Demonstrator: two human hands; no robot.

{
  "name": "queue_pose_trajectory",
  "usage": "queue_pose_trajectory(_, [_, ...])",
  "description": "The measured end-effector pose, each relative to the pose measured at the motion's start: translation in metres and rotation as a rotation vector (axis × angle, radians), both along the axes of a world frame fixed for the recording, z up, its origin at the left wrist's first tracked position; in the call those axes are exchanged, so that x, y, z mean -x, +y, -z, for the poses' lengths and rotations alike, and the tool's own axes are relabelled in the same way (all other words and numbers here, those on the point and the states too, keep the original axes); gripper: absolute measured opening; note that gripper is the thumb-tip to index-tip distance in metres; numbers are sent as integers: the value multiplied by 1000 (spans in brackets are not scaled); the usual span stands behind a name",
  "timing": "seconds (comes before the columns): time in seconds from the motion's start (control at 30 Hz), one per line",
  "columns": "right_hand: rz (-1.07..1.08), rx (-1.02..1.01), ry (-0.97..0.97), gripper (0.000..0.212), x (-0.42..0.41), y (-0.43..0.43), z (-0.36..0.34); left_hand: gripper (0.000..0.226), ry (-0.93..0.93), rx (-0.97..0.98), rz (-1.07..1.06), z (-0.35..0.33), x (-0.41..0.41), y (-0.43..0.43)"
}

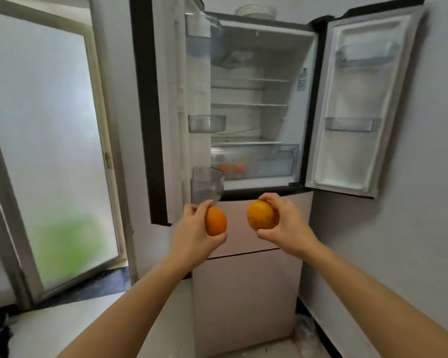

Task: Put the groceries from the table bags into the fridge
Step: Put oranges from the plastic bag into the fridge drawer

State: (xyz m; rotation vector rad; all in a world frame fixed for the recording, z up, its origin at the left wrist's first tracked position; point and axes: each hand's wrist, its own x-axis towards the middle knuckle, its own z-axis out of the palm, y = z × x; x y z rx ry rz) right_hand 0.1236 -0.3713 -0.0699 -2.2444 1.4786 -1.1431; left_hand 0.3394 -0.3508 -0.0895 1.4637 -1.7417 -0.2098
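The fridge [251,125] stands ahead with both upper doors swung open. My left hand [192,233] is shut on an orange [216,221], held in front of the lower drawers. To its right, my right hand [287,223] grips a second, slightly yellower orange [261,215] at about the same height. Both hands hover below the open compartment. Inside the clear crisper drawer [269,161] lie two more oranges [233,167], blurred behind the plastic. The glass shelves above look bare.
The left fridge door [166,112] carries clear bins, the lowest [207,184] just above my left hand. The right door [360,104] hangs open toward the wall. A frosted window [49,138] is on the left. A bowl [256,11] sits on top of the fridge.
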Motion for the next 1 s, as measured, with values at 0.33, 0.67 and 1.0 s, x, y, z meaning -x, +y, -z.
queue_pose_trajectory(0.33, [71, 89, -5, 71, 68, -160, -44, 72, 58, 78, 148, -55, 79, -180])
queue_pose_trajectory(0.67, [74, 120, -27, 70, 101, -335, -96, 60, 293, 93, 93, -108, 128, -349])
queue_pose_trajectory(1.0, [-57, 119, 13, 64, 135, -512, -137, 70, 343, 82, 26, -154, 150, -517])
